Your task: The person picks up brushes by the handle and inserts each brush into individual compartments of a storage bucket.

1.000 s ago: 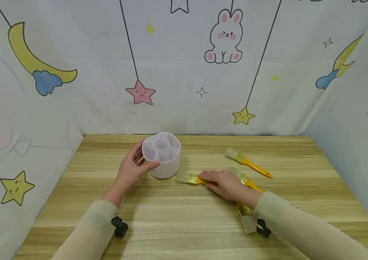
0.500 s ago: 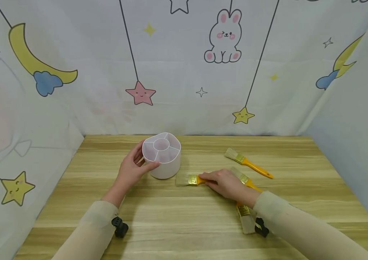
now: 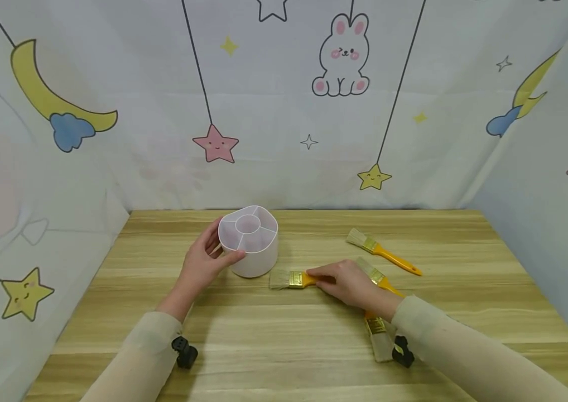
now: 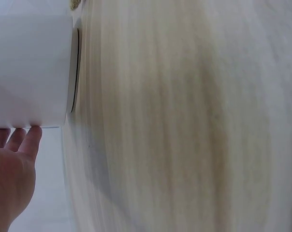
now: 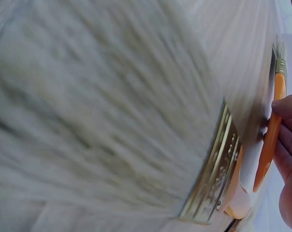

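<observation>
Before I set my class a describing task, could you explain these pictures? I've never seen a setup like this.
There is no machine here, just a person's two bare hands. The wide picture comes from a camera worn on the head, looking forward and down. The other two come from cameras worn on the left and right wrists, so close things look huge, like the blurred bristles in the right wrist picture.

On the wood-grain table lie a far paintbrush, a middle paintbrush and a near paintbrush, the last two partly hidden by the right arm. The left hand grips a white divided organizer. The right hand pinches the orange handle of a fourth paintbrush.
</observation>
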Available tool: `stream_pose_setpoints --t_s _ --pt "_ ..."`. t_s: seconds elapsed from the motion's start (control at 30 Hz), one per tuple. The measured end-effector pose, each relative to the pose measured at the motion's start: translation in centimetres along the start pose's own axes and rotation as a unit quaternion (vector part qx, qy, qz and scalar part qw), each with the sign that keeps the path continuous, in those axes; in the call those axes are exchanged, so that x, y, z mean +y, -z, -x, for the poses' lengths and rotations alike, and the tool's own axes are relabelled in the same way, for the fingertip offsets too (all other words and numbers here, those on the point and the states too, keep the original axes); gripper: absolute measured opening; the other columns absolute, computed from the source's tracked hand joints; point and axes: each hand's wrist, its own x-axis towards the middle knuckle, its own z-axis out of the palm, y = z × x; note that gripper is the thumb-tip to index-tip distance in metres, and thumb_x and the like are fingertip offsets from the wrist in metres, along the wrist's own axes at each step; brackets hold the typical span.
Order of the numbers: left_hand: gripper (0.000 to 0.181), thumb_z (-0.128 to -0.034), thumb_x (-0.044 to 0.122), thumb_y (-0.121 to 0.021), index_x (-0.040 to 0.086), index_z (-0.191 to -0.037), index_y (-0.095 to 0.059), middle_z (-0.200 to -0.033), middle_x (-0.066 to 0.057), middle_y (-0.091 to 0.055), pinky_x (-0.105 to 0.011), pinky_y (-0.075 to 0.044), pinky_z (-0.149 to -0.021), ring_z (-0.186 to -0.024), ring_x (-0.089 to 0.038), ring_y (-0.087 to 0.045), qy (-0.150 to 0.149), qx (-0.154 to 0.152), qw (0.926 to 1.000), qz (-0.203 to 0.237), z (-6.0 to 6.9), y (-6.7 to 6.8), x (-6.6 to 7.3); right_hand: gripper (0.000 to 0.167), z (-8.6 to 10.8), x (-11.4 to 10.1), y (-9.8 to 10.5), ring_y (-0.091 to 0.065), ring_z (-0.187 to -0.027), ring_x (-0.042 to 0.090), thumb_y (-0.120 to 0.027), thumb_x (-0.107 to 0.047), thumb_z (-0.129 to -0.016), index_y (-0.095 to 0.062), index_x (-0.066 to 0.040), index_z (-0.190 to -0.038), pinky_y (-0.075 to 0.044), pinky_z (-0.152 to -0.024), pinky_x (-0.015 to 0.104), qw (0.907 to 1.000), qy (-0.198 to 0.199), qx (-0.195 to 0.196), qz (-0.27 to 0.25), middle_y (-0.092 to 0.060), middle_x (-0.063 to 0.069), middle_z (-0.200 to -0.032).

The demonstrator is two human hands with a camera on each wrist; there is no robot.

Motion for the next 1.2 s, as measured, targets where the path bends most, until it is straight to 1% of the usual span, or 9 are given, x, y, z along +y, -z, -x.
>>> stream_pose_setpoints --t_s 0.23,0.4,0.53,0.73,0.8,0.87,1.0,1.1,1.2 --pt "0.095 -0.09 0.009 -0.088 0.011 -0.168 -0.034 -0.168 -0.012 -0.042 -0.045 -0.039 -0.125 -0.155 -0.029 -0.04 -0.001 -0.002 1.0 0.007 0.0 0.1 -0.1 0.032 -0.1 -0.4 0.7 -0.077 -0.11 0.023 -0.078 -0.006 -0.097 -0.079 -0.011 -0.129 -0.065 -0.089 0.038 0.9997 -0.002 -0.007 -0.022 -0.079 0.005 -0.122" --pt "0.095 -0.0902 0.008 -0.088 0.011 -0.168 -0.034 -0.168 -0.013 -0.042 -0.046 -0.038 -0.126 -0.156 -0.029 -0.04 -0.003 -0.002 0.9999 0.011 0.1 0.0 0.1 0.031 -0.2 -0.6 1.5 -0.077 -0.108 0.023 -0.079 -0.003 -0.095 -0.081 -0.01 -0.126 -0.066 -0.089 0.037 0.9994 0.001 0.003 -0.035 -0.08 0.005 -0.12" --pt "0.096 -0.0901 0.009 -0.088 0.011 -0.168 -0.033 -0.169 -0.013 -0.041 -0.047 -0.037 -0.126 -0.156 -0.03 -0.039 -0.002 -0.003 1.0 0.008 0.1 0.0 0.0 0.031 -0.2 -0.9 2.6 -0.077 -0.108 0.024 -0.077 -0.002 -0.095 -0.081 -0.009 -0.125 -0.066 -0.088 0.037 0.999 -0.007 0.01 -0.043 -0.08 0.006 -0.119" --pt "0.097 -0.0899 0.01 -0.089 0.011 -0.168 -0.032 -0.169 -0.013 -0.04 -0.047 -0.038 -0.126 -0.156 -0.03 -0.039 -0.002 -0.002 1.0 0.004 -0.1 0.0 -0.1 0.031 -0.3 -1.2 4.6 -0.077 -0.108 0.026 -0.075 -0.002 -0.098 -0.078 -0.005 -0.129 -0.066 -0.086 0.035 0.9968 -0.014 0.012 -0.078 -0.078 0.01 -0.123" --pt "0.097 -0.0898 0.01 -0.089 0.011 -0.169 -0.032 -0.169 -0.012 -0.04 -0.046 -0.038 -0.126 -0.156 -0.029 -0.039 -0.001 -0.001 1.0 0.002 -0.1 0.0 -0.1 0.032 -0.5 -1.3 5.2 -0.076 -0.111 0.026 -0.074 -0.002 -0.1 -0.076 -0.005 -0.132 -0.066 -0.088 0.036 0.9956 -0.022 0.011 -0.091 -0.077 0.01 -0.126" --pt "0.098 -0.0901 0.01 -0.089 0.011 -0.169 -0.031 -0.169 -0.012 -0.04 -0.046 -0.038 -0.126 -0.156 -0.03 -0.039 -0.002 -0.002 1.0 0.001 -0.1 0.1 -0.1 0.034 -0.7 -1.3 5.6 -0.075 -0.114 0.028 -0.073 -0.003 -0.101 -0.075 -0.005 -0.134 -0.065 -0.092 0.038 0.994 -0.031 0.011 -0.104 -0.076 0.011 -0.128" --pt "0.096 -0.0903 0.01 -0.088 0.011 -0.169 -0.032 -0.169 -0.013 -0.04 -0.047 -0.038 -0.126 -0.156 -0.03 -0.039 -0.001 -0.002 1.0 0.001 -0.1 0.1 0.0 0.034 -1.6 -1.9 6.6 -0.075 -0.115 0.03 -0.072 -0.003 -0.102 -0.074 -0.004 -0.135 -0.064 -0.094 0.042 0.991 -0.036 0.031 -0.126 -0.076 0.013 -0.128" --pt "0.096 -0.0905 0.01 -0.088 0.011 -0.168 -0.033 -0.169 -0.013 -0.04 -0.048 -0.037 -0.126 -0.156 -0.03 -0.039 0.0 -0.002 1.0 0.0 -0.1 0.2 -0.1 0.032 -2.6 -2.4 7.1 -0.076 -0.113 0.03 -0.072 -0.004 -0.102 -0.075 -0.004 -0.134 -0.065 -0.092 0.041 0.9891 -0.036 0.052 -0.133 -0.077 0.013 -0.127" --pt "0.096 -0.091 0.01 -0.088 0.01 -0.169 -0.032 -0.169 -0.014 -0.039 -0.049 -0.037 -0.126 -0.157 -0.031 -0.038 0.0 -0.004 1.0 -0.002 0.0 0.2 -0.2 0.033 -3.5 -2.9 7.4 -0.076 -0.113 0.028 -0.073 -0.004 -0.102 -0.075 -0.004 -0.134 -0.065 -0.092 0.039 0.9865 -0.044 0.063 -0.145 -0.076 0.011 -0.128"
